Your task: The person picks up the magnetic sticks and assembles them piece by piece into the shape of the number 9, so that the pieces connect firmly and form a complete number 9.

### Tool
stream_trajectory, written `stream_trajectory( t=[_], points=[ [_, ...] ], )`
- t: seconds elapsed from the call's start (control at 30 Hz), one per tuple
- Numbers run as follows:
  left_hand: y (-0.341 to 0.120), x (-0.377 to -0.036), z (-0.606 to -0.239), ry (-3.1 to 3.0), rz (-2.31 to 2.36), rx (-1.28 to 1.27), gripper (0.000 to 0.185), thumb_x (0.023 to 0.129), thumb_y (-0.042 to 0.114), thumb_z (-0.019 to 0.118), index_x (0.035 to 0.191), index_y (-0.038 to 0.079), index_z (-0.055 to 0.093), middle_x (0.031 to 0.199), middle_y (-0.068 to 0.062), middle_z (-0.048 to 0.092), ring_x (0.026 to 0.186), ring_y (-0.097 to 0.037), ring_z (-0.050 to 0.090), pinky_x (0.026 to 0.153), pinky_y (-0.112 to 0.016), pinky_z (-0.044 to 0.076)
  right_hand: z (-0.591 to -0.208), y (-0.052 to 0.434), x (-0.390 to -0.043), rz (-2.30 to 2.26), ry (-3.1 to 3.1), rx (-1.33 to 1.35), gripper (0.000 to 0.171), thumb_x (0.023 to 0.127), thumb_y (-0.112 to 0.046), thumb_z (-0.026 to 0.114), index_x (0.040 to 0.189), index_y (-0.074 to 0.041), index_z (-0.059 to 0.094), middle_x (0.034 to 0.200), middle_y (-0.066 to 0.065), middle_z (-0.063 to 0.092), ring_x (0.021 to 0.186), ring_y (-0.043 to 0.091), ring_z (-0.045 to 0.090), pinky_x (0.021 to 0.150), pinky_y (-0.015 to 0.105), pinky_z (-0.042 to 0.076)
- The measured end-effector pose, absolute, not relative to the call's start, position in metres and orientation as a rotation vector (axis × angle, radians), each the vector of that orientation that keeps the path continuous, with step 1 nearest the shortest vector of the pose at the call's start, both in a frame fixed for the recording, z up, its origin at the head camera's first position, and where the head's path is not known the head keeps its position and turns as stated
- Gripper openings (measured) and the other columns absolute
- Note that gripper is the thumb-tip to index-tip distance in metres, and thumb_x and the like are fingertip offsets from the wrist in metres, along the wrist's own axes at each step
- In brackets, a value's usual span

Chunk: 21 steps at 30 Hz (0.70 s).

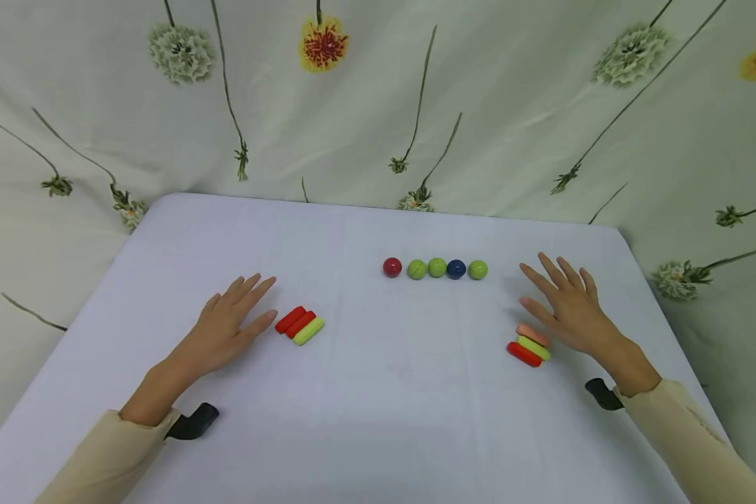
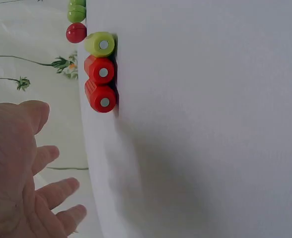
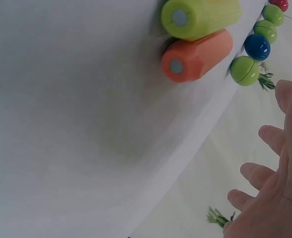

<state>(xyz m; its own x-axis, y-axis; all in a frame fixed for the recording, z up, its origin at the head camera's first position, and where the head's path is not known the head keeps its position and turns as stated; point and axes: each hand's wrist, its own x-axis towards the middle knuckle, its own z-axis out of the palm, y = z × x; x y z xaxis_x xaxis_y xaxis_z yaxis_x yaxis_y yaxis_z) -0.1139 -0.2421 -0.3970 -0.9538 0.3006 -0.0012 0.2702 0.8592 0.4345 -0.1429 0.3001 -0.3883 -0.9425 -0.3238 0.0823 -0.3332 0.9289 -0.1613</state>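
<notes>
Neither hand grips anything: both lie flat, palm down, fingers straight and slightly spread, on a white table (image 1: 378, 420). Left hand (image 1: 229, 325) sits with its thumb close to, but apart from, a cluster of three short cylinders (image 1: 299, 325) at its 3 o'clock: two red ones and a lime green one, side by side and touching. Their long axes run toward 2 o'clock. Right hand (image 1: 567, 304) has a second cluster (image 1: 529, 344) at its 7 o'clock, just beside the thumb: orange, lime green and red cylinders, side by side, axes toward 4 o'clock. Between the hands, toward 12 o'clock, lies a row of five balls (image 1: 436, 268): red, green, green, blue, green. Each cluster is nearest its own hand.
</notes>
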Motion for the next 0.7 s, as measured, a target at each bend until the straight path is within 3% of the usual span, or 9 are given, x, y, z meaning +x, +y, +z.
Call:
stream_trajectory(
  t=[0.23, 0.5, 0.7],
  points=[
    [-0.234, -0.116, -0.403, 2.896, 0.870, 0.478, 0.061, 0.092, 0.035, 0.057, 0.147, 0.025, 0.031, 0.151, -0.016, 0.029, 0.140, -0.039, 0.023, 0.102, -0.066, 0.027, -0.387, 0.279, -0.158, 0.259, -3.055, 0.566, 0.062, 0.094, -0.043, 0.049, 0.148, -0.022, 0.027, 0.156, 0.017, 0.018, 0.139, 0.045, 0.015, 0.106, 0.066, 0.009],
    [-0.232, -0.116, -0.408, 2.833, 1.063, 0.439, 0.055, 0.091, 0.032, 0.061, 0.141, 0.021, 0.041, 0.147, -0.010, 0.039, 0.136, -0.034, 0.034, 0.104, -0.058, 0.033, -0.388, 0.258, -0.178, 0.281, -3.097, 0.591, 0.061, 0.093, -0.042, 0.053, 0.147, -0.023, 0.031, 0.155, 0.016, 0.018, 0.140, 0.045, 0.016, 0.107, 0.066, 0.015],
    [-0.230, -0.120, -0.410, 2.796, 1.143, 0.362, 0.048, 0.090, 0.027, 0.062, 0.136, 0.019, 0.048, 0.137, -0.009, 0.049, 0.118, -0.029, 0.048, 0.093, -0.047, 0.045, -0.390, 0.249, -0.190, 0.355, -3.103, 0.573, 0.057, 0.094, -0.037, 0.054, 0.145, -0.020, 0.035, 0.153, 0.018, 0.024, 0.137, 0.046, 0.023, 0.105, 0.066, 0.022]
  ],
)
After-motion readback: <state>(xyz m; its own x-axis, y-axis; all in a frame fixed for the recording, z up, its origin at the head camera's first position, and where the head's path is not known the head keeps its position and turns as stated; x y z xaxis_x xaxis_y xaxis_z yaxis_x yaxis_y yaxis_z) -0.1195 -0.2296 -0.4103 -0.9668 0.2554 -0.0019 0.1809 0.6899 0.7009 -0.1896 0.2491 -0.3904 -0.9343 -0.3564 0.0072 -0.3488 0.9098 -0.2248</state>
